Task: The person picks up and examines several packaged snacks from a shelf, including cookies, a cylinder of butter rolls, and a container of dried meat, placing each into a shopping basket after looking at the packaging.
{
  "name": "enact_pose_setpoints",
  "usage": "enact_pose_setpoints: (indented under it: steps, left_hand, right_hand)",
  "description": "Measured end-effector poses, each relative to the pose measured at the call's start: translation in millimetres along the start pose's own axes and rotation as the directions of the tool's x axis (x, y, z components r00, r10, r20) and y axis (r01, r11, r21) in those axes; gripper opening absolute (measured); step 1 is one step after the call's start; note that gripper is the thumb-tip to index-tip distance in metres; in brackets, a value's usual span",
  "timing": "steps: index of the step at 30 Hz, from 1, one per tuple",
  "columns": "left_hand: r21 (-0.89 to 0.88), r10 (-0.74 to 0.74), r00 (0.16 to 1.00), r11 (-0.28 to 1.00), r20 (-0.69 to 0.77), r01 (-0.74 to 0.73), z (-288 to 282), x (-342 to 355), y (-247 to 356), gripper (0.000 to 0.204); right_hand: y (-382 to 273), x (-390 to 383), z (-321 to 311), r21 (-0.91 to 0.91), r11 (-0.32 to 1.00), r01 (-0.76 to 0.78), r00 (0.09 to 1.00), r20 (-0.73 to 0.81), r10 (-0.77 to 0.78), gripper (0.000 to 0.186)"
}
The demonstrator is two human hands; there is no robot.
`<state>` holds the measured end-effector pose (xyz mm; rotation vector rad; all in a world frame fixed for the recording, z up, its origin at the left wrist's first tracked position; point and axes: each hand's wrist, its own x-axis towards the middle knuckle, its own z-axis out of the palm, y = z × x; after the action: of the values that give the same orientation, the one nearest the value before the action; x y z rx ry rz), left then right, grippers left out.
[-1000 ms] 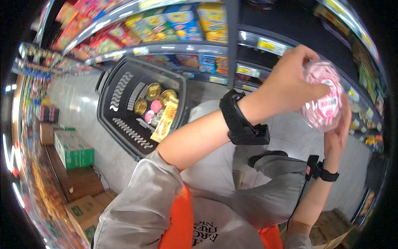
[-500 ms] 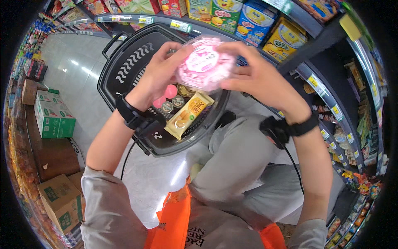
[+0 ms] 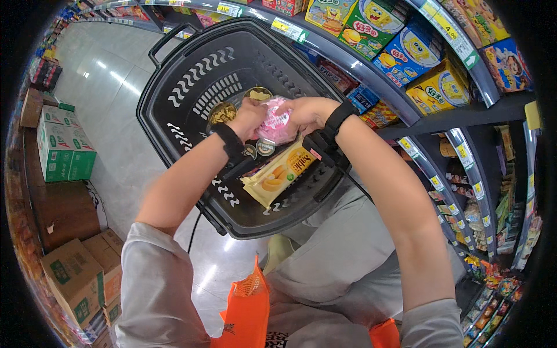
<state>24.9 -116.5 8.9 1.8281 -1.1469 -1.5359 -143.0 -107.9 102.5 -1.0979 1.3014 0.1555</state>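
Note:
A round clear pack of pink-wrapped pieces (image 3: 276, 120) is down inside the black shopping basket (image 3: 249, 43). My left hand (image 3: 249, 119) is closed on its left side, and my right hand (image 3: 308, 116) grips its right side; the fingertips are partly hidden. Beside my left hand lie round containers with gold-looking contents (image 3: 222, 113). Just below the pink pack are small round lidded tubs (image 3: 266, 147). A yellow biscuit pack (image 3: 281, 174) lies slanted in the near part of the basket.
Shelves with colourful snack boxes (image 3: 409, 55) curve along the far and right sides. At the left, green-and-white cartons (image 3: 67, 145) and brown cardboard boxes (image 3: 75, 281) stand beyond a strip of pale floor (image 3: 110, 98). My bent grey-clad leg (image 3: 336, 232) is close to the basket's near side.
Both hands have lowered the pink pack from above the basket's far right rim into the basket, among the other items. The view has shifted, so the basket looks larger.

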Motion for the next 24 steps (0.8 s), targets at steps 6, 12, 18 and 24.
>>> enact_pose_setpoints:
  steps: [6,12,18,24]
  left_hand:
    - [0.17,0.082,0.997,0.982,-0.006,-0.08,1,35,-34,0.042]
    - [0.268,0.067,0.977,0.956,0.203,-0.122,7,0,-2,0.066]
    - [0.195,-0.083,0.911,0.981,0.403,0.003,7,-22,-2,0.076]
    - [0.021,0.134,0.89,0.987,0.437,-0.159,3,-24,-17,0.096]
  right_hand:
    - [7,35,-2,-0.248,0.969,-0.021,0.999,0.027,0.029,0.074]
    - [14,28,-2,-0.698,0.714,0.057,0.994,-0.03,-0.109,0.063]
    - [-21,-39,-7,-0.472,0.863,0.179,0.967,-0.075,-0.242,0.042]
    - [3,-157,-21,0.049,0.922,0.383,0.922,-0.082,-0.379,0.048]
